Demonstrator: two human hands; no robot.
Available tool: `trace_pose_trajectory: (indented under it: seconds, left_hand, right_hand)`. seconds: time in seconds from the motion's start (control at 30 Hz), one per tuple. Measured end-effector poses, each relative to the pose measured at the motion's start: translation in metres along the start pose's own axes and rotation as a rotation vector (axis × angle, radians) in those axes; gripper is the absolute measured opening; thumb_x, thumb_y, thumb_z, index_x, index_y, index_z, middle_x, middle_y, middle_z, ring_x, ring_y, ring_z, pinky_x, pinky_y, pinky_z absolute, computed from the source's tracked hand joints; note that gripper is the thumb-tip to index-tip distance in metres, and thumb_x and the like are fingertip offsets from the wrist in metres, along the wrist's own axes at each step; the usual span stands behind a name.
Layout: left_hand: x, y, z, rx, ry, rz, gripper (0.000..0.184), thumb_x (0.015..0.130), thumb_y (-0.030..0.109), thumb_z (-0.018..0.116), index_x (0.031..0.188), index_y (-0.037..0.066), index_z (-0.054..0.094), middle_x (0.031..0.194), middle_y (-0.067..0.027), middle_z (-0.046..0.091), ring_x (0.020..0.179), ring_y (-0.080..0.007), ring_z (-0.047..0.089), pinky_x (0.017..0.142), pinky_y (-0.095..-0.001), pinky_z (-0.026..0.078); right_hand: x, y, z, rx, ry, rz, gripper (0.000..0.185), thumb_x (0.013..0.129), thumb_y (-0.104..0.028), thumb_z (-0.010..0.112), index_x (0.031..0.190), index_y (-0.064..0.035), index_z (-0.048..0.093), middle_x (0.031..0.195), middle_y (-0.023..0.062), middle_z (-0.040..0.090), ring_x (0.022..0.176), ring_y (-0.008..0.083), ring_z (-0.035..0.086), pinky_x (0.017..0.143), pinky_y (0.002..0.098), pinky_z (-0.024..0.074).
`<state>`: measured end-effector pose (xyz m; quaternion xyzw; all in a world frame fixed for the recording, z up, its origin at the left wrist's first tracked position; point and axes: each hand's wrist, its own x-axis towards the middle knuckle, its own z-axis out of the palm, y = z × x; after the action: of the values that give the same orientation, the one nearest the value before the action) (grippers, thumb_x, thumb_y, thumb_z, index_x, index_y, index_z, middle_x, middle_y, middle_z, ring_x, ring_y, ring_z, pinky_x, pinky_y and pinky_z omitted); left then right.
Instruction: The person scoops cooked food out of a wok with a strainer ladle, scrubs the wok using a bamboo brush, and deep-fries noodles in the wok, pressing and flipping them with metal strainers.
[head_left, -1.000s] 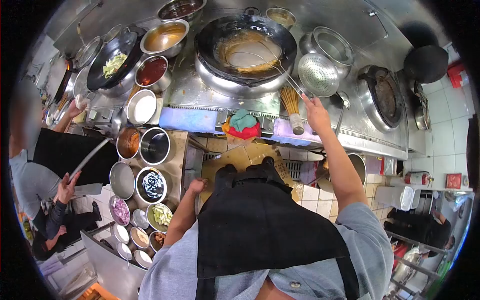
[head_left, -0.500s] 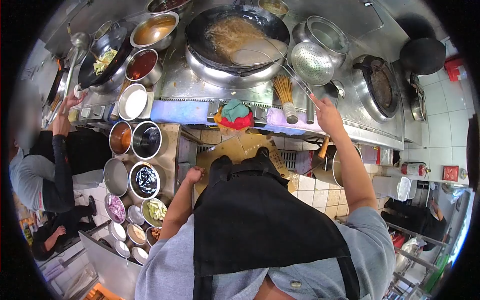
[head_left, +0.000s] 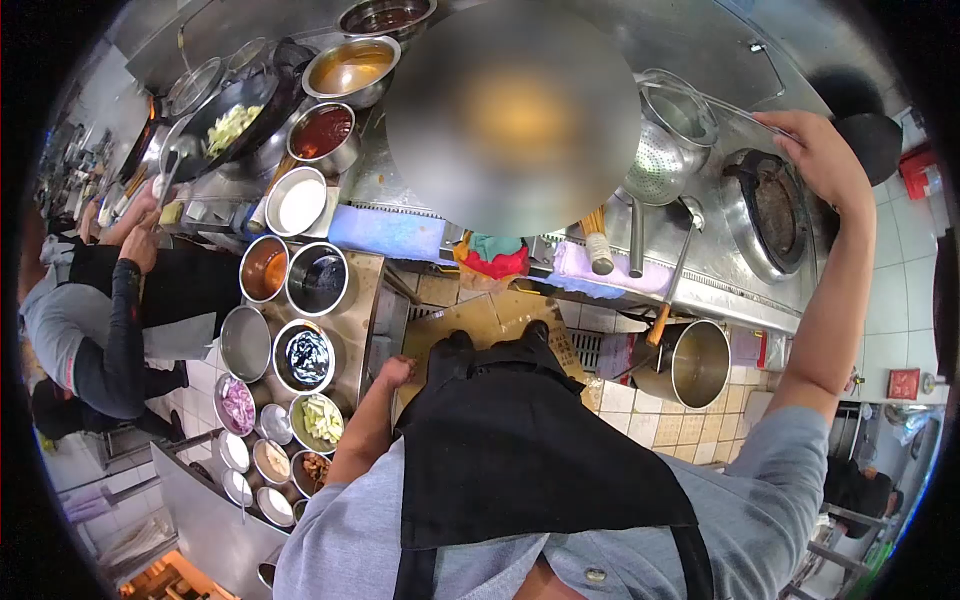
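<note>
My right hand (head_left: 825, 160) is raised at the far right of the stove, closed round the thin metal handle (head_left: 738, 110) of a wire skimmer. The handle runs left across the steel pot (head_left: 682, 110); its head is lost in a large blurred patch where the wok stands. Below that handle lie a perforated strainer (head_left: 660, 165), a bamboo brush (head_left: 597, 245) and a ladle (head_left: 668, 290) with a wooden grip. My left hand (head_left: 397, 372) hangs low beside my black apron (head_left: 530, 450), fingers curled and holding nothing, close to the bowl counter.
On the left counter stand several steel bowls, with dark liquid (head_left: 305, 358), red onion (head_left: 236, 403) and cut vegetables (head_left: 320, 422). A co-worker (head_left: 90, 320) stands at a wok (head_left: 240, 125) further left. A deep pot (head_left: 698, 365) sits low on the right, beneath a second burner (head_left: 765, 215).
My right hand has swung right and up with the skimmer, bringing its handle over the steel pot. My left hand stays low. The whole view has shifted slightly, and a blur covers the wok.
</note>
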<state>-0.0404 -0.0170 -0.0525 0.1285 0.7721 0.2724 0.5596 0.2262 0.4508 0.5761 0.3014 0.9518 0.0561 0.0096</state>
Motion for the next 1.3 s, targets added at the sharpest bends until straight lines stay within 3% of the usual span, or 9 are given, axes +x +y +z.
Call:
trace_pose_trajectory:
  seconds: [0.33, 0.53, 0.7, 0.83, 0.97, 1.07, 1.13, 1.23, 1.3]
  left_hand:
    - [-0.044, 0.040, 0.014, -0.129, -0.058, -0.027, 0.021, 0.080, 0.022, 0.051, 0.075, 0.002, 0.057, 0.059, -0.0058, 0.052, 0.050, -0.0151, 0.047, 0.044, -0.0293, 0.037]
    - [-0.013, 0.004, 0.010, -0.280, -0.033, -0.037, 0.020, 0.079, 0.020, 0.053, 0.075, 0.001, 0.056, 0.058, -0.0042, 0.051, 0.049, -0.0140, 0.046, 0.043, -0.0286, 0.035]
    - [-0.022, -0.001, 0.004, -0.347, -0.093, -0.044, 0.019, 0.080, 0.019, 0.054, 0.079, 0.001, 0.056, 0.059, -0.0041, 0.050, 0.049, -0.0136, 0.045, 0.042, -0.0281, 0.035]
    - [-0.054, 0.022, -0.005, -0.167, -0.014, -0.079, 0.019, 0.081, 0.019, 0.054, 0.084, 0.001, 0.055, 0.061, -0.0031, 0.049, 0.049, -0.0125, 0.044, 0.041, -0.0270, 0.034]
    - [-0.054, 0.025, -0.014, -0.056, -0.055, -0.057, 0.021, 0.081, 0.022, 0.051, 0.085, 0.002, 0.056, 0.067, -0.0057, 0.054, 0.054, -0.0164, 0.050, 0.044, -0.0299, 0.038]
    - [-0.056, 0.029, -0.021, 0.065, -0.055, -0.052, 0.023, 0.080, 0.025, 0.048, 0.085, 0.004, 0.056, 0.075, -0.0092, 0.060, 0.061, -0.0215, 0.057, 0.048, -0.0339, 0.043]
    - [-0.052, 0.026, -0.020, -0.031, -0.029, -0.063, 0.024, 0.081, 0.023, 0.048, 0.090, 0.002, 0.055, 0.071, -0.0072, 0.057, 0.058, -0.0184, 0.053, 0.047, -0.0308, 0.041]
    - [-0.042, 0.008, -0.018, -0.075, -0.016, -0.009, 0.025, 0.083, 0.021, 0.048, 0.094, 0.000, 0.055, 0.068, -0.0053, 0.055, 0.055, -0.0150, 0.049, 0.046, -0.0274, 0.038]
    - [-0.029, -0.013, -0.017, 0.089, -0.054, 0.124, 0.026, 0.083, 0.022, 0.048, 0.093, -0.001, 0.056, 0.071, -0.0068, 0.057, 0.058, -0.0166, 0.052, 0.048, -0.0286, 0.041]
  right_hand:
    - [0.057, -0.016, 0.083, 0.190, -0.071, -0.099, 0.032, 0.079, -0.006, 0.050, 0.110, -0.0021, 0.054, 0.089, 0.0154, 0.061, 0.079, 0.0234, 0.058, 0.073, 0.0321, 0.0447]
    - [0.057, -0.005, 0.118, 0.630, -0.124, 0.090, 0.035, 0.084, -0.009, 0.044, 0.118, -0.0081, 0.050, 0.069, 0.0005, 0.050, 0.054, 0.0087, 0.043, 0.053, 0.0226, 0.0389]
    - [0.081, 0.014, 0.189, 0.806, 0.123, 0.324, 0.036, 0.083, -0.008, 0.043, 0.118, -0.0039, 0.048, 0.075, 0.0064, 0.057, 0.069, 0.0146, 0.053, 0.066, 0.0280, 0.0421]
    - [0.109, 0.030, 0.228, 0.447, 0.313, 0.233, 0.036, 0.079, -0.008, 0.041, 0.114, -0.0010, 0.049, 0.096, 0.0195, 0.059, 0.092, 0.0317, 0.056, 0.081, 0.0365, 0.0425]
    - [0.117, 0.025, 0.228, 0.433, 0.185, 0.299, 0.036, 0.077, -0.007, 0.042, 0.112, -0.0003, 0.050, 0.106, 0.0226, 0.055, 0.104, 0.0366, 0.048, 0.089, 0.0389, 0.0380]
    - [0.124, 0.034, 0.248, 0.241, 0.198, 0.103, 0.036, 0.079, -0.005, 0.040, 0.114, -0.0015, 0.049, 0.094, 0.0203, 0.059, 0.081, 0.0318, 0.059, 0.070, 0.0383, 0.0471]
    - [0.114, 0.023, 0.233, 1.002, -0.266, 0.517, 0.038, 0.081, -0.004, 0.038, 0.119, -0.0046, 0.045, 0.078, 0.0133, 0.057, 0.052, 0.0167, 0.052, 0.043, 0.0287, 0.0424]
    - [0.111, 0.018, 0.255, 1.389, -0.443, 0.606, 0.039, 0.083, -0.003, 0.039, 0.121, -0.0067, 0.039, 0.070, 0.0060, 0.050, 0.042, 0.0041, 0.034, 0.033, 0.0179, 0.0272]
    - [0.107, -0.006, 0.272, 1.546, -0.473, 0.622, 0.035, 0.083, -0.003, 0.042, 0.118, -0.0059, 0.038, 0.071, 0.0056, 0.050, 0.043, 0.0045, 0.035, 0.034, 0.0166, 0.0284]
